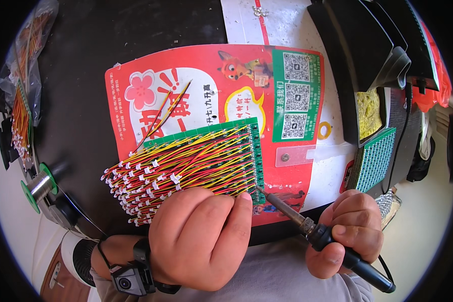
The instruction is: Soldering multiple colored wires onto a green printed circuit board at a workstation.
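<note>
A green circuit board lies on a printed red sheet, with rows of red, yellow and black wires running left from it. White plugs tip the wires' left ends. My left hand is closed over the lower wires, thumb and forefinger pinched at the board's lower right corner; the exact pinch is partly hidden. In my right hand is a soldering iron with a black handle. It slants up to the left, its tip at the board's right edge beside my left fingertips.
Two or three loose wires lie on the red sheet above the board. A solder spool and a plastic bag of wires are at left. At right are stacked green boards, a yellow sponge and a yellow ring.
</note>
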A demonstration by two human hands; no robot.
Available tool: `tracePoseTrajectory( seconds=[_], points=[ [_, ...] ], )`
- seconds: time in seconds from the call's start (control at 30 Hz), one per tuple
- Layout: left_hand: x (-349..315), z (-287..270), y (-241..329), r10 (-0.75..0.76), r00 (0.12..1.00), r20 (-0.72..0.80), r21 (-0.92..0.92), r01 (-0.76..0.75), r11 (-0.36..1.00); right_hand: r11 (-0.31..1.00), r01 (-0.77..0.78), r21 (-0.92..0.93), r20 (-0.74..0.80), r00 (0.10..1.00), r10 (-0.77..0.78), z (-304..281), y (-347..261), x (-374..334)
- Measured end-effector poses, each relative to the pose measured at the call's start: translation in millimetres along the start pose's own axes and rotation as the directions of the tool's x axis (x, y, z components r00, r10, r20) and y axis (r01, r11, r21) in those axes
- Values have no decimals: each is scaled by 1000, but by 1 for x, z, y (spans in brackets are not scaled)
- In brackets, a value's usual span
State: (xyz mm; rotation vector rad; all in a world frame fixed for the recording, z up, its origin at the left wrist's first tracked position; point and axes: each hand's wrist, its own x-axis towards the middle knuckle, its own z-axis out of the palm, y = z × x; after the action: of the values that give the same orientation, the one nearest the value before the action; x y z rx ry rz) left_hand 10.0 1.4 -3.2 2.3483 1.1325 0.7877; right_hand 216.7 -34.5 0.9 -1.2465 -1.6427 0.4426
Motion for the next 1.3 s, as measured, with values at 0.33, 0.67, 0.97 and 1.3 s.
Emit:
tracePoseTrajectory(
  seconds=[0.33,0.67,0.97,1.3],
  points=[
    [1,1,2,2,1000,11,40,-2,999,1000,-2,-9,12,1000,2,-1,-1,0],
    [-2,4,-1,68,998,-2,127,-67,990,999,40,15,-35,999,-39,0,2,-3],
    [-1,3,-1,20,999,-28,16,-19,1000,1000,9,18,-12,1000,-9,-2,-2,-2],
    [-1,4,-1,16,999,-27,31,-15,999,1000,5,9,17,1000,-6,-2,-1,-1]
  ],
)
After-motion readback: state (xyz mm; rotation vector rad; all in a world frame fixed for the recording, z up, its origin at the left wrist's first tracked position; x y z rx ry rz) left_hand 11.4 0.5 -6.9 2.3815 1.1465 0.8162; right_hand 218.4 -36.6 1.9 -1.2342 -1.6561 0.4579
